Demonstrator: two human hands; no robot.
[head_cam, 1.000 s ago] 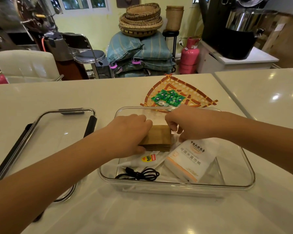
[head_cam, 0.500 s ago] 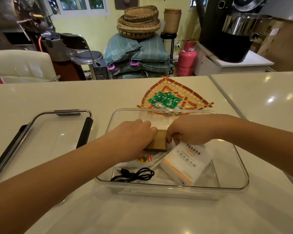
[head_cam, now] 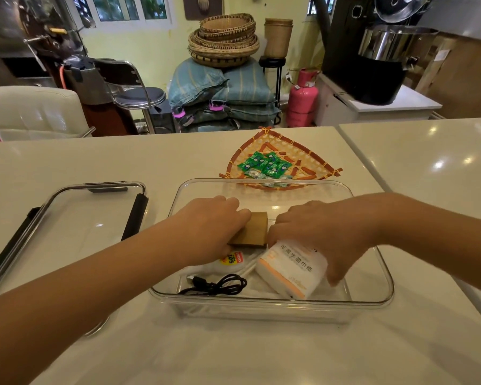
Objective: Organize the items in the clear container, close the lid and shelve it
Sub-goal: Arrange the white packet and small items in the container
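Clear container (head_cam: 372,298), lid (head_cam: 75,215) off at its left, both on the counter (head_cam: 122,159).
Inside: your left hand (head_cam: 206,226) curls onto the brown box (head_cam: 253,230); your right hand (head_cam: 317,232) spreads fingers over the tissue pack (head_cam: 292,268); black cable (head_cam: 217,284) in front.

You get a bright, evenly lit view: daylight enters through the windows (head_cam: 128,8), and small glare spots dot the glossy tabletop (head_cam: 439,164). Your arms cast soft shadows beneath them. Far corners beyond the tabletop bend and smear slightly.
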